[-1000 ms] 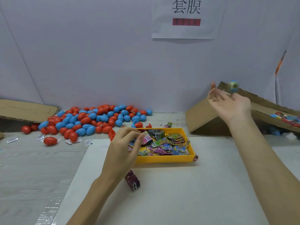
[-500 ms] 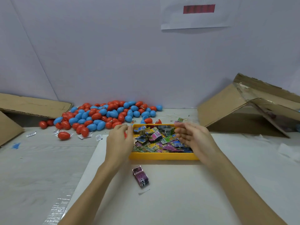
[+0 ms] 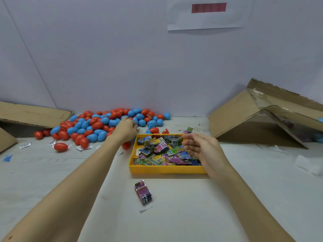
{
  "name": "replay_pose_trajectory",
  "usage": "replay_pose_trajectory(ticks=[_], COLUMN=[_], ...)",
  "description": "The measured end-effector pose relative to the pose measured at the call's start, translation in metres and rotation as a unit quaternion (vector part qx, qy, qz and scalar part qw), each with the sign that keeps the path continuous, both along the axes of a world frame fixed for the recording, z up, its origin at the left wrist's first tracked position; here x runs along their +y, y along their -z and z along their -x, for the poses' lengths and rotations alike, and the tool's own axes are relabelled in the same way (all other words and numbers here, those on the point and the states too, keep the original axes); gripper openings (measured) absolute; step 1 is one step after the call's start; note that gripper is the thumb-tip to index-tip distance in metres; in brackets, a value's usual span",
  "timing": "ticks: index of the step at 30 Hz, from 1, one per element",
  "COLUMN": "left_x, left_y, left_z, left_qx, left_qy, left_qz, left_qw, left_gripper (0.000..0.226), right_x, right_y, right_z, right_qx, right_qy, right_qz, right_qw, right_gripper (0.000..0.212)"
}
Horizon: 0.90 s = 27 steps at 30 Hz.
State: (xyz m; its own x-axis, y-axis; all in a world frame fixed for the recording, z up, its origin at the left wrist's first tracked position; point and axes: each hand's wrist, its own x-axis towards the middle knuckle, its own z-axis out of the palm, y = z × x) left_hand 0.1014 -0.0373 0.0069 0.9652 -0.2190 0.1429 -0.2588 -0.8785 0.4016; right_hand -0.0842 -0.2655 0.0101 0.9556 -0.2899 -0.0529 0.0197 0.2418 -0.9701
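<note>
Two hands out. Your left hand [image 3: 125, 131] sits at the near edge of the egg pile [image 3: 97, 124], fingers curled down among the eggs, back to camera; cannot tell if it grips one. Your right hand [image 3: 201, 149] hovers over the right side of the tray [image 3: 166, 169] of packets [image 3: 157, 154], fingers loosely spread, holding nothing. Box [image 3: 143, 193] lies on the tabletop [image 3: 192, 215] near the tray's front.

left grip [image 3: 125, 131]: moved to egg pile [image 3: 90, 125] | right grip [image 3: 201, 149]: over tray [image 3: 166, 169]
</note>
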Motion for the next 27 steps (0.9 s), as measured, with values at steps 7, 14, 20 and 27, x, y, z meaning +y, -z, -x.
replay_pose_trajectory(ticks=[7, 14, 20, 27], left_x=[-0.006, -0.012, -0.006, -0.008], left_y=[-0.013, 0.003, 0.008, 0.004], left_z=[0.086, 0.158, 0.158, 0.160], left_qx=[-0.173, -0.181, -0.214, -0.200], left_qy=[0.058, 0.182, 0.223, 0.171], left_qz=[0.225, 0.242, 0.115, 0.133], left_qw=[0.957, 0.936, 0.944, 0.956], left_gripper=[0.026, 0.021, 0.027, 0.040], right_x=[0.002, 0.012, 0.027, 0.039], right_y=[0.005, 0.013, 0.016, 0.019], right_z=[-0.003, 0.002, 0.010, 0.012], right_qx=[-0.007, -0.065, -0.152, -0.075], right_qy=[-0.008, 0.035, 0.023, -0.035], right_qz=[0.081, 0.255, 0.466, 0.652], right_qw=[0.997, 0.964, 0.871, 0.754], right_gripper=[0.035, 0.018, 0.022, 0.030])
